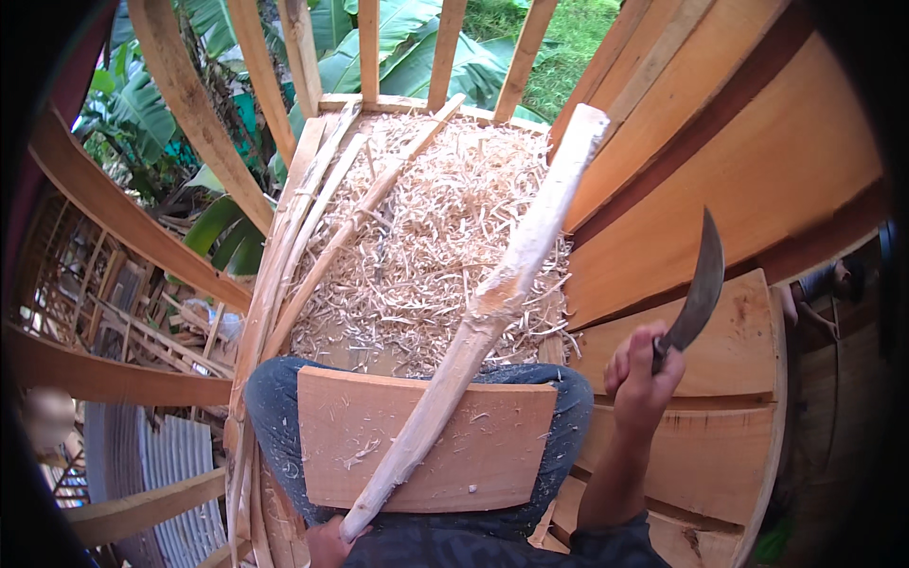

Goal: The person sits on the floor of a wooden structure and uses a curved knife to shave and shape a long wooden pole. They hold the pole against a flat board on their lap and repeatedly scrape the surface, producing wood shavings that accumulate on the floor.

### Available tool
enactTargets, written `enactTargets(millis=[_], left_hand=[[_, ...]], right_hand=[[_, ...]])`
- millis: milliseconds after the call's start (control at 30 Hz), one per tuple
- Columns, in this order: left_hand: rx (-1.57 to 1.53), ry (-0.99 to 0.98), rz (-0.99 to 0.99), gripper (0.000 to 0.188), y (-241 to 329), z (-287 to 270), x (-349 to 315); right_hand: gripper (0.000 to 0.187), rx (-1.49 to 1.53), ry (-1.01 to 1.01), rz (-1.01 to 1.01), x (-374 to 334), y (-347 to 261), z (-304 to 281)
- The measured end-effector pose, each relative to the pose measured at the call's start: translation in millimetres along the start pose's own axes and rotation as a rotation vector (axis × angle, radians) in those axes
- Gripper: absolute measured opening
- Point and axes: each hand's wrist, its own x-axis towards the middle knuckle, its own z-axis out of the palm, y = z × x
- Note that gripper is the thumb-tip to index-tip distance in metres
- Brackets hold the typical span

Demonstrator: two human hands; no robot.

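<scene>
A long, pale, peeled wooden pole (451,364) slants from my lap up to the far right, with a rough knot near its middle. My left hand (329,543) is closed at its lower end, partly cut off by the frame edge and my dark shirt. Beneath the pole, a flat wooden board (360,417) lies across my thighs, with a few chips on it. My right hand (648,371) grips the dark handle of a curved knife (702,284). The blade points upward, held to the right and apart from the pole.
Curly wood shavings (426,237) cover the floor ahead of my knees. Long wooden strips (294,246) lean along the left side. Upright slats (369,52) fence the far edge, with banana leaves beyond. A wooden plank wall (729,189) and drawer-like panels (705,454) stand on the right.
</scene>
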Motion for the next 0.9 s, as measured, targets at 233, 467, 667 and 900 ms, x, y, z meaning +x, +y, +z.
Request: enactTargets(millis=[233,467,667,900], left_hand=[[-0.183,0.045,-0.110,0.039,35,-14,4],[-0.276,0.071,-0.160,0.037,56,-38,6],[-0.269,0.127,-0.138,0.035,51,-34,6],[-0.257,0.053,-0.144,0.030,67,-49,15]], right_hand=[[0.035,-0.605,0.048,-0.358,114,1,16],[0.030,-1.284,-0.121,-0.297,145,47,42],[0.017,-1.592,-0.390,-0.261,146,93,40],[0.016,-1.706,-0.565,-0.271,147,137,39]])
